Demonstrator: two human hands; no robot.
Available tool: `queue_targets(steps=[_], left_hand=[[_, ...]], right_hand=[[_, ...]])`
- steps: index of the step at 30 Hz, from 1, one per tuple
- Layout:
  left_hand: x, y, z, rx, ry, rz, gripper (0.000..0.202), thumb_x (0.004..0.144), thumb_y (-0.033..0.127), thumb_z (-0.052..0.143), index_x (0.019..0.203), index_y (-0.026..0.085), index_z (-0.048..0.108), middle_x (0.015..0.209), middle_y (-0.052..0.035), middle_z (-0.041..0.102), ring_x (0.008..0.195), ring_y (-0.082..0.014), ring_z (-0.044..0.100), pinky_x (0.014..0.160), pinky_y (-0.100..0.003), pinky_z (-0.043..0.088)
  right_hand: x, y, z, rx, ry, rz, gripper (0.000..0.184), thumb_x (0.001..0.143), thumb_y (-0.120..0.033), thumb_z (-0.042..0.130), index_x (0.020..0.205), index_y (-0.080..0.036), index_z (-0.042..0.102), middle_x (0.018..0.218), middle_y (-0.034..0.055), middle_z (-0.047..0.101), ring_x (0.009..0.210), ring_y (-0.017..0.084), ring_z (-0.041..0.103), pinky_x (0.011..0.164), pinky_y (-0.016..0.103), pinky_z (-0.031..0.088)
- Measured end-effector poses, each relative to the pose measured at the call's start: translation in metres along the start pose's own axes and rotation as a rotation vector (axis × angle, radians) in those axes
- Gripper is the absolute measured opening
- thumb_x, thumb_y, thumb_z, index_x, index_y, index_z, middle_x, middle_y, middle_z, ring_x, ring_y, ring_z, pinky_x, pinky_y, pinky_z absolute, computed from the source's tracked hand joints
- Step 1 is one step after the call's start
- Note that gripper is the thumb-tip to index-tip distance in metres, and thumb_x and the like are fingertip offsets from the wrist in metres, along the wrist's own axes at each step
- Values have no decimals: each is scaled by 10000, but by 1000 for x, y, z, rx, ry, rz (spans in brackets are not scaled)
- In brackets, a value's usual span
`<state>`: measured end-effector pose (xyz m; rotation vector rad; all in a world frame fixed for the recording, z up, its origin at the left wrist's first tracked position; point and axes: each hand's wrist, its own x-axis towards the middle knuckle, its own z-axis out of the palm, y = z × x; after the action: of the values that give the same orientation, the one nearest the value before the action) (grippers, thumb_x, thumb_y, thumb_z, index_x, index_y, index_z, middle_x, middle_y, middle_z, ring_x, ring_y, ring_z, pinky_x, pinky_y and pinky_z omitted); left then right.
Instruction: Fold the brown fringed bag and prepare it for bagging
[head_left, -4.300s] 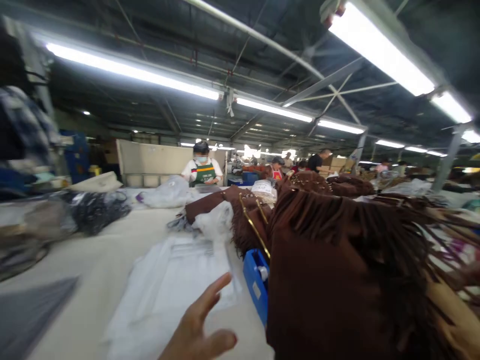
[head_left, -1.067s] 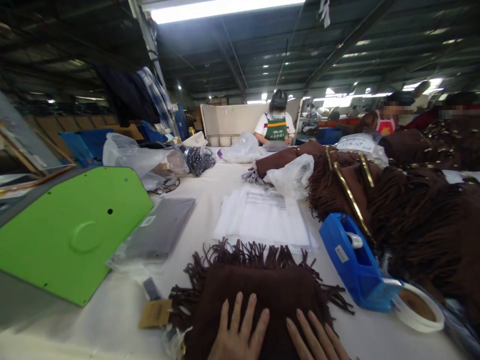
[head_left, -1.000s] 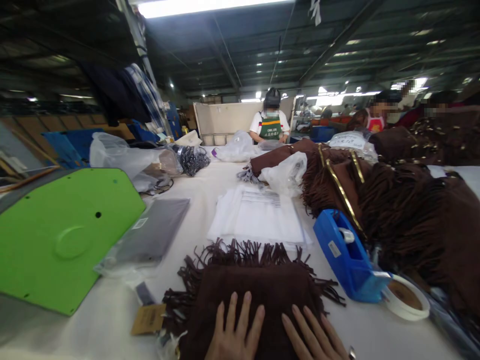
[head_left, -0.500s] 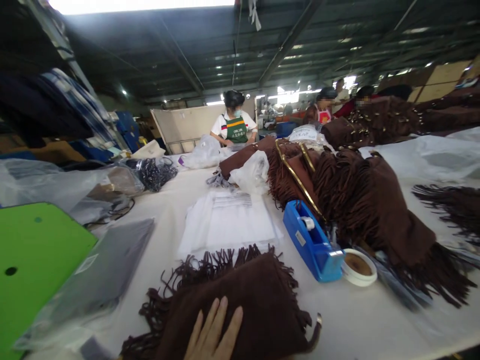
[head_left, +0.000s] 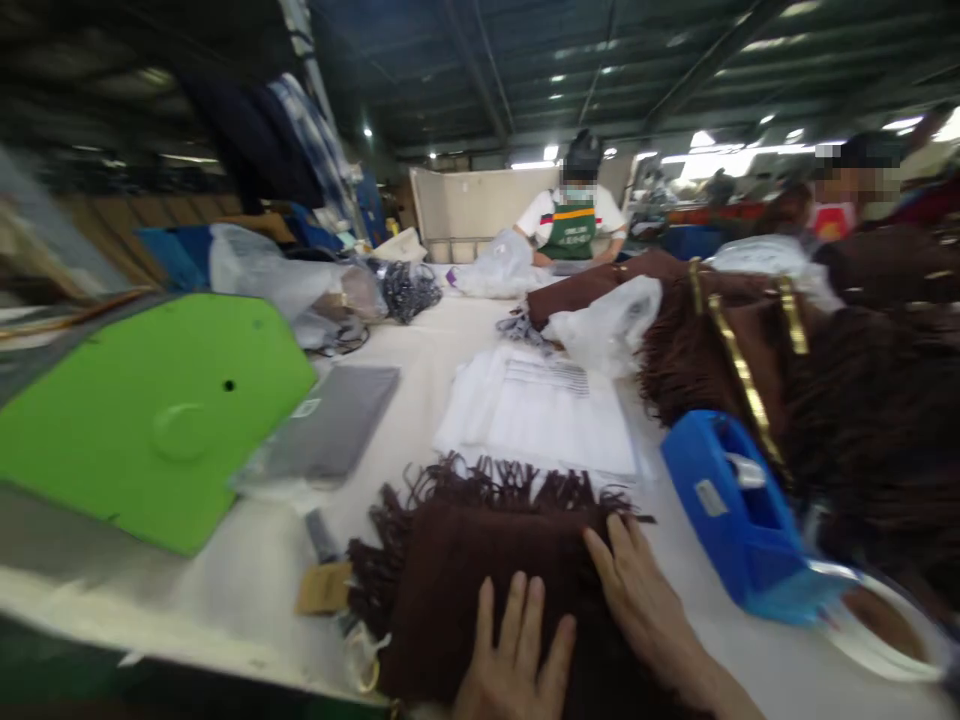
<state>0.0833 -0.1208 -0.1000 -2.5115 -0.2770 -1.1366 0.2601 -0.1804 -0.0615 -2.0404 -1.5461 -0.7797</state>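
A folded dark brown cloth (head_left: 442, 580) with fringed edges lies at the front of the table, its fringe pointing away from me and to the left. My left hand (head_left: 517, 650) rests flat on it, fingers spread. On the cloth's right side lies my right hand (head_left: 637, 590), fingers stretched toward the far fringed edge. Neither hand grips anything that shows. A tan tag (head_left: 324, 588) sticks out at the cloth's left side. Just beyond the fringe is a stack of white plastic bags (head_left: 532, 420).
To the right stand a blue tape dispenser (head_left: 727, 520) and a tape roll (head_left: 885, 630). Behind them is a heap of brown fringed cloths (head_left: 757, 370). A green board (head_left: 165, 420) and a bagged grey item (head_left: 337, 420) lie left. A co-worker (head_left: 574, 215) stands across the table.
My right hand has come into view and onto the cloth's right side. My left hand stays flat on the cloth. The view has turned left, showing more of the green board.
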Motion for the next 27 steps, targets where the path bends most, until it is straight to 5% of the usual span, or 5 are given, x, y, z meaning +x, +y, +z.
queue_targets(steps=[8,13,16,21,27], left_hand=[[-9,-50,-24,-93,-145,157,249,862,264,470,1060,307,614,1177,-10,631,1150,-180,533,950,-382,481],[-6,-150,-99,-319,-420,-474,273,870,203,389,1072,171,570,993,-92,649,950,-184,592,848,-358,510],[-24,-182,-104,-335,-513,-417,250,917,217,342,1026,159,559,962,-68,633,977,-169,552,944,-367,425],[-50,-196,-97,-127,-634,-329,259,906,283,377,1001,115,550,900,-77,608,935,-204,529,978,-449,353],[-87,-152,-151,-120,-637,-470,341,935,252,257,803,176,561,689,-19,573,665,-154,515,688,-314,437]], right_hand=[[15,-53,22,-46,18,-369,367,832,-111,327,943,-187,669,1145,133,627,1095,358,537,872,632,380],[19,-66,17,25,-36,-373,366,901,-251,354,1145,-96,579,1192,155,599,1132,342,515,952,586,336],[19,-69,18,76,-65,-432,368,891,-255,380,1182,-116,555,1231,127,580,1146,326,503,961,538,341],[16,-66,21,114,-75,-470,331,858,-192,392,1116,-155,596,1237,116,577,1150,339,493,956,545,334],[17,-68,20,147,-61,-449,317,845,-194,406,1085,-149,607,1208,130,592,1130,350,505,931,555,350]])
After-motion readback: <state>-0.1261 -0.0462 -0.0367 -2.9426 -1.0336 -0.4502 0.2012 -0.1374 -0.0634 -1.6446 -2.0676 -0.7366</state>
